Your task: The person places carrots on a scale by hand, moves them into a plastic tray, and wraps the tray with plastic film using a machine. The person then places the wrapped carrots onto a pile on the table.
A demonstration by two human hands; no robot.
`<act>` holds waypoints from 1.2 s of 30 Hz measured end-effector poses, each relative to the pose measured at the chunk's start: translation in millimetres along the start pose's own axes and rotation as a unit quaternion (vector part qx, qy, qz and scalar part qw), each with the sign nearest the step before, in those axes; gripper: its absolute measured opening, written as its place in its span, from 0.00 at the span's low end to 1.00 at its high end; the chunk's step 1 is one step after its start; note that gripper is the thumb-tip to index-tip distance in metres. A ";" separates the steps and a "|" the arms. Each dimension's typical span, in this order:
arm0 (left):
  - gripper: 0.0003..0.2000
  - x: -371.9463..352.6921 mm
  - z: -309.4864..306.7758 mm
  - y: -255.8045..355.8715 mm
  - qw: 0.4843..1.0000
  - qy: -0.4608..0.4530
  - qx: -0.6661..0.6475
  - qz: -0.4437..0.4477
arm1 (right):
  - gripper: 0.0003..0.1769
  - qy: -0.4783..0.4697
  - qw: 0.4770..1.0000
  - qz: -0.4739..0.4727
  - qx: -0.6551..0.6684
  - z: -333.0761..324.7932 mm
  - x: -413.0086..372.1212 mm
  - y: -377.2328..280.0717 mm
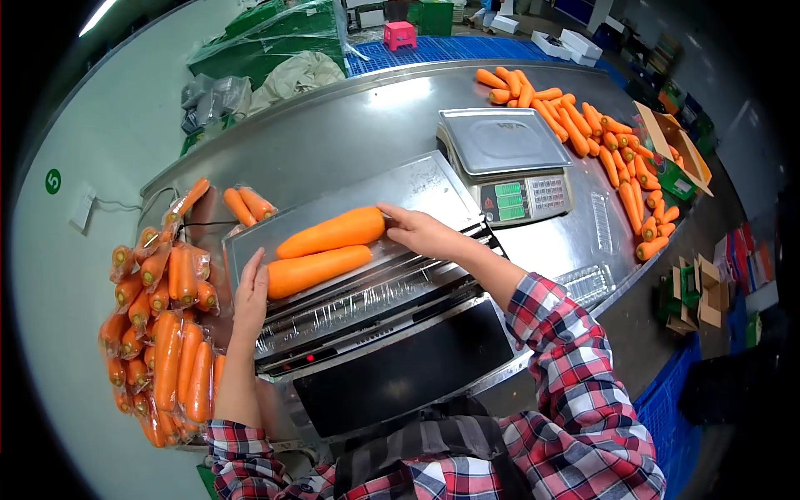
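- The stainless steel table (367, 125) curves across the view and carries everything below.
- A film-wrapping machine (400, 367) stands at the table's near edge, right in front of the person. It has a black front panel and a slanted steel plate (417, 187) on top.
- A heap of wrapped carrot packs (167, 333) lies at the far left of the table, beside the machine.
- Loose carrots (583, 125) are spread along the far right side of the table, well apart from the hands.
- A digital scale (504, 142) stands just behind the machine, its pan bare.
- An open cardboard box (667, 133) sits at the right rim, beside the loose carrots.
- The right hand (421, 232) reaches over the plate. Its fingers are held together and laid on the thick end of the upper carrot (332, 232). The thumb is hidden, so a grip cannot be told.
- The left hand (250, 296) is flat with its fingers straight and together, and it presses against the left end of the lower carrot (317, 270).
- The two big carrots lie side by side on the plate, touching along their length.
- A roll of cling film (358, 304) runs across the machine just below the plate.
- One wrapped pair of carrots (248, 204) lies behind the plate's left corner.
- Clear plastic trays (587, 283) rest near the right edge of the table.
- A pink stool (400, 35) stands on the floor beyond the table.
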State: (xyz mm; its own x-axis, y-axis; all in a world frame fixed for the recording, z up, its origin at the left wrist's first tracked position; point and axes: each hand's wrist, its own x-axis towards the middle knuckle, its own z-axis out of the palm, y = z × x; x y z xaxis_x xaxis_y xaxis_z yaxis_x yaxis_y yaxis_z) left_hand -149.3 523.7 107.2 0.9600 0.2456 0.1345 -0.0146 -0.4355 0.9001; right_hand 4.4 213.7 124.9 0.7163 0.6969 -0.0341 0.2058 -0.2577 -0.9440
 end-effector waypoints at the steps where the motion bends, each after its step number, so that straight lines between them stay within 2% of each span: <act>1: 0.21 -1.0 -2.0 0.1 0.999 -0.002 -0.022 -0.026 | 0.28 0.000 1.000 0.003 -0.012 2.7 4.2 -0.4; 3: 0.21 -3.1 -3.3 4.8 0.999 -0.001 -0.023 -0.030 | 0.27 0.013 1.000 0.010 0.002 5.8 6.6 -4.1; 6: 0.21 -11.1 -10.1 -1.9 1.000 0.026 -0.004 -0.009 | 0.22 0.106 0.990 -0.037 -0.086 -2.8 3.3 15.2; 7: 0.22 -18.3 -14.9 -7.2 0.999 0.042 0.006 -0.002 | 0.17 0.161 0.979 -0.055 -0.112 -7.0 -5.3 16.1; 8: 0.18 -26.1 -23.5 -12.4 0.995 0.096 -0.011 0.000 | 0.14 0.209 0.966 -0.075 -0.135 -11.6 -16.9 15.7; 10: 0.11 -53.8 -48.6 -0.3 0.984 0.120 0.091 -0.091 | 0.11 0.218 0.921 -0.117 -0.299 -20.6 -56.0 6.5; 12: 0.06 -82.5 -60.6 -24.0 0.929 0.132 0.345 0.022 | 0.13 0.196 0.899 -0.101 -0.378 -17.7 -87.4 3.0; 13: 0.07 -94.0 -59.1 -16.3 0.866 0.077 0.478 0.124 | 0.15 0.186 0.884 -0.117 -0.412 -16.1 -98.0 2.9; 14: 0.11 -101.5 -52.0 -8.0 0.822 0.066 0.542 0.161 | 0.16 0.179 0.867 -0.132 -0.447 -13.7 -103.5 2.3; 16: 0.14 -110.7 -31.5 12.6 0.829 0.142 0.535 0.081 | 0.17 0.195 0.843 -0.135 -0.482 -7.7 -102.8 -1.5; 19: 0.14 -110.3 -16.5 31.5 0.814 0.201 0.542 0.055 | 0.17 0.212 0.823 -0.160 -0.503 9.6 -89.7 3.0; 23: 0.13 -109.7 -5.0 24.7 0.834 0.168 0.525 0.022 | 0.15 0.187 0.846 -0.143 -0.478 28.6 -80.9 -3.6; 26: 0.13 -102.9 -3.2 3.0 0.898 0.158 0.411 0.007 | 0.13 0.174 0.880 -0.119 -0.425 27.5 -78.8 0.8; 27: 0.12 -98.1 -2.8 -7.2 0.895 0.185 0.403 0.048 | 0.12 0.174 0.888 -0.117 -0.410 25.6 -77.9 0.8; 28: 0.12 -95.8 -4.9 -2.4 0.937 0.168 0.305 -0.020 | 0.12 0.174 0.895 -0.117 -0.394 23.4 -75.9 0.2; 29: 0.12 -92.5 -9.7 6.7 0.964 0.150 0.202 -0.086 | 0.13 0.137 0.918 -0.063 -0.366 16.6 -75.4 -1.2; 30: 0.12 -90.4 -14.4 11.2 0.975 0.132 0.097 -0.152 | 0.14 0.117 0.961 0.021 -0.249 11.4 -75.7 -5.8; 31: 0.13 -87.7 -20.7 6.6 0.979 0.098 -0.055 -0.171 | 0.13 0.110 0.984 0.111 -0.087 4.4 -76.3 -12.8; 32: 0.12 -85.9 -29.6 14.8 0.957 0.070 -0.206 -0.193 | 0.13 0.093 0.973 0.198 0.077 -2.7 -75.8 -21.3; 33: 0.12 -86.1 -41.3 26.3 0.912 0.041 -0.352 -0.207 | 0.13 0.075 0.955 0.176 0.227 -5.6 -79.6 -28.1; 34: 0.13 -84.0 -52.6 41.6 0.846 0.007 -0.490 -0.211 | 0.13 0.055 0.914 0.153 0.371 -11.0 -79.0 -35.3; 35: 0.14 -79.5 -61.1 59.1 0.826 0.021 -0.534 -0.177 | 0.13 0.039 0.884 0.121 0.450 -25.1 -71.9 -42.4; 36: 0.15 -71.4 -69.0 76.1 0.831 0.019 -0.541 -0.126 | 0.14 0.027 0.846 0.092 0.525 -36.1 -66.6 -49.6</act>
State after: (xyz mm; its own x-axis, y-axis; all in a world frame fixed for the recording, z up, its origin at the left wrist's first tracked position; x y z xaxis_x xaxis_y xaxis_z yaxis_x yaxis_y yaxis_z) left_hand -238.3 532.7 194.7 0.9616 0.2462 -0.1213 -0.0761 0.6637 0.7442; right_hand -29.5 156.0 185.8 0.7070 0.6705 -0.2247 -0.5978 0.3969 -0.6965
